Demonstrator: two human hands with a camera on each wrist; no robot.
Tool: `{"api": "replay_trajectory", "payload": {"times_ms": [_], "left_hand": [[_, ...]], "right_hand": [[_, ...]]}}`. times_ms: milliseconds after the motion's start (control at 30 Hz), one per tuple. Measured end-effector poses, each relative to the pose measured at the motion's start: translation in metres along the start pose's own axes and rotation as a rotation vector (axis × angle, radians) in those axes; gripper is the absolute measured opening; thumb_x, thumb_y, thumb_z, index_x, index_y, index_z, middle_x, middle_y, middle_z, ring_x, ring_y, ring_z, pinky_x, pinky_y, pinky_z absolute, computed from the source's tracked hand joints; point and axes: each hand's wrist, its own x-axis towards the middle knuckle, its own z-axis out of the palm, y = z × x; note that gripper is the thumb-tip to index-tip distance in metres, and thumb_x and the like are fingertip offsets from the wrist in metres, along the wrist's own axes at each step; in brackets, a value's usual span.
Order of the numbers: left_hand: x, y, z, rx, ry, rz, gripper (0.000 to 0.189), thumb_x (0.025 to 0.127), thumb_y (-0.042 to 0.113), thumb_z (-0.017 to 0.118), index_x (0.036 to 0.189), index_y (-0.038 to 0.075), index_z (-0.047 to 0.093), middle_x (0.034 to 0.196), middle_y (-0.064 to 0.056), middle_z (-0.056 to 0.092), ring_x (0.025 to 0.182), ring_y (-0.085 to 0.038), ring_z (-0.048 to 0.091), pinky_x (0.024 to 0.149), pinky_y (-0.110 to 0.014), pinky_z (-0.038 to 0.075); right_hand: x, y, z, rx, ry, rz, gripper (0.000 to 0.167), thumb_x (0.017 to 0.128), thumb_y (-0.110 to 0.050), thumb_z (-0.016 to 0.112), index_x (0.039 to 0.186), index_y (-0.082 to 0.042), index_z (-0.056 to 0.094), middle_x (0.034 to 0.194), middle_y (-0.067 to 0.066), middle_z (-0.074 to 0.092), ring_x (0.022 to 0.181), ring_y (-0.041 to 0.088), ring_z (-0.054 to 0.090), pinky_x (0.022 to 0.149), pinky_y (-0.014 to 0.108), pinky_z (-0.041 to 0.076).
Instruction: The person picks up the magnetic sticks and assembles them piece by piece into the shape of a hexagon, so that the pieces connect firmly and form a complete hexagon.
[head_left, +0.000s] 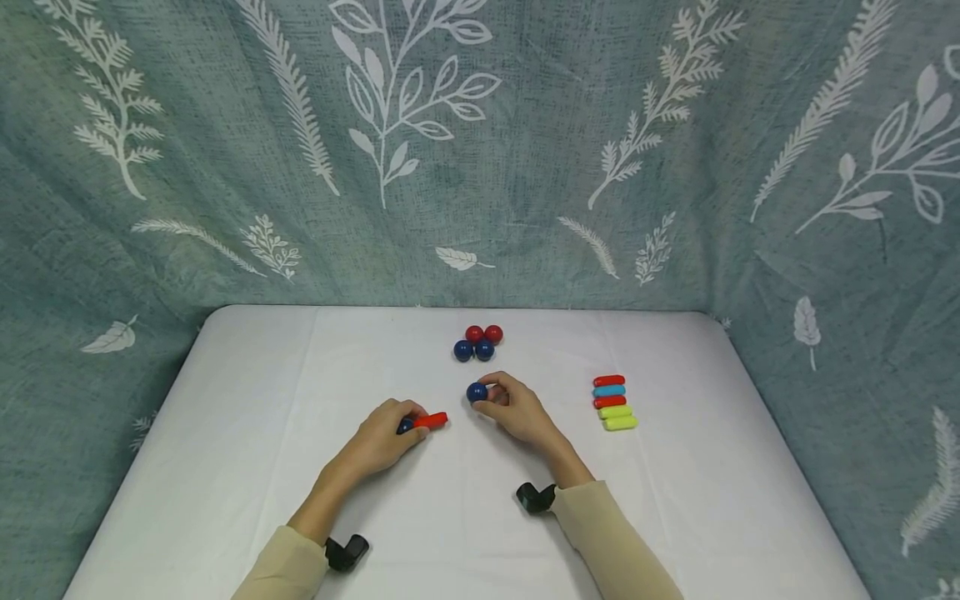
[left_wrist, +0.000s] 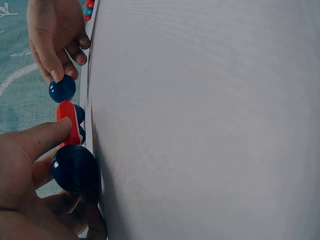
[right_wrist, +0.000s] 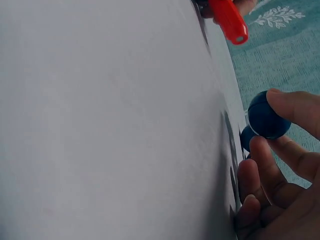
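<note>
My left hand (head_left: 382,435) pinches a short red rod (head_left: 435,420) between thumb and fingers, its free end pointing right. At the rod's near end sits a dark blue ball (left_wrist: 75,169), low against the palm side in the left wrist view. The right hand (head_left: 521,410) holds another blue ball (head_left: 476,392) by thumb and fingertips. In the left wrist view that ball (left_wrist: 62,89) appears just beyond the rod's tip; the head view shows a gap between them. From the right wrist, the rod's end (right_wrist: 239,39) shows a small round pale spot.
Behind the hands, two red balls (head_left: 483,334) and two blue balls (head_left: 474,350) are clustered on the white table (head_left: 225,467). To the right lies a column of red, blue and yellow-green rods (head_left: 615,402). A patterned green cloth (head_left: 525,167) hangs behind the table.
</note>
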Motion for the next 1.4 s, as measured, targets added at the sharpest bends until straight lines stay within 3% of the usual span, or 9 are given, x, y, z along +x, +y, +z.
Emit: {"api": "replay_trajectory", "payload": {"times_ms": [333, 900, 967, 1067, 1167, 1400], "left_hand": [[0.000, 0.000, -0.001, -0.019, 0.002, 0.010, 0.019, 0.093, 0.022, 0.074, 0.110, 0.016, 0.070, 0.099, 0.000, 0.059, 0.089, -0.017, 0.052, 0.085, -0.042, 0.045], [-0.001, 0.002, -0.001, -0.011, 0.008, 0.008, 0.017, 0.092, 0.022, 0.075, 0.108, 0.017, 0.071, 0.099, -0.002, 0.060, 0.088, -0.018, 0.053, 0.084, -0.042, 0.046], [-0.001, 0.002, -0.001, -0.011, 0.009, 0.009, 0.017, 0.092, 0.022, 0.075, 0.108, 0.017, 0.071, 0.098, -0.002, 0.059, 0.087, -0.018, 0.053, 0.083, -0.041, 0.045], [-0.001, 0.003, -0.001, -0.008, 0.010, 0.007, 0.017, 0.092, 0.022, 0.075, 0.108, 0.017, 0.071, 0.097, -0.002, 0.059, 0.085, -0.018, 0.052, 0.081, -0.041, 0.045], [-0.001, 0.004, -0.001, -0.003, 0.010, 0.007, 0.017, 0.092, 0.022, 0.075, 0.107, 0.017, 0.071, 0.097, -0.002, 0.059, 0.085, -0.018, 0.052, 0.080, -0.041, 0.045], [-0.002, 0.003, -0.001, 0.005, 0.007, 0.007, 0.017, 0.092, 0.022, 0.075, 0.107, 0.016, 0.071, 0.098, -0.002, 0.059, 0.086, -0.018, 0.052, 0.081, -0.042, 0.046]], "right_hand": [[-0.009, -0.007, 0.015, -0.017, -0.091, -0.007, 0.033, 0.090, -0.029, 0.075, 0.121, -0.020, 0.066, 0.092, -0.002, 0.060, 0.073, 0.016, 0.052, 0.060, 0.029, 0.041], [-0.009, -0.002, 0.021, 0.029, -0.102, -0.022, 0.033, 0.087, -0.029, 0.078, 0.118, -0.022, 0.069, 0.093, -0.004, 0.062, 0.066, 0.011, 0.048, 0.057, 0.026, 0.037], [-0.009, -0.002, 0.022, 0.018, -0.099, -0.027, 0.033, 0.087, -0.030, 0.078, 0.118, -0.022, 0.069, 0.092, -0.005, 0.062, 0.065, 0.011, 0.048, 0.060, 0.028, 0.037], [-0.009, -0.002, 0.022, 0.005, -0.093, -0.047, 0.033, 0.088, -0.031, 0.078, 0.118, -0.022, 0.070, 0.091, -0.007, 0.063, 0.065, 0.011, 0.049, 0.074, 0.037, 0.037], [-0.009, -0.003, 0.022, 0.003, -0.090, -0.072, 0.032, 0.087, -0.031, 0.078, 0.117, -0.021, 0.071, 0.089, -0.008, 0.063, 0.066, 0.013, 0.050, 0.086, 0.047, 0.029], [-0.009, -0.001, 0.024, -0.020, -0.074, -0.088, 0.030, 0.087, -0.030, 0.079, 0.115, -0.020, 0.072, 0.087, -0.011, 0.064, 0.066, 0.014, 0.051, 0.084, 0.045, 0.025]]}}
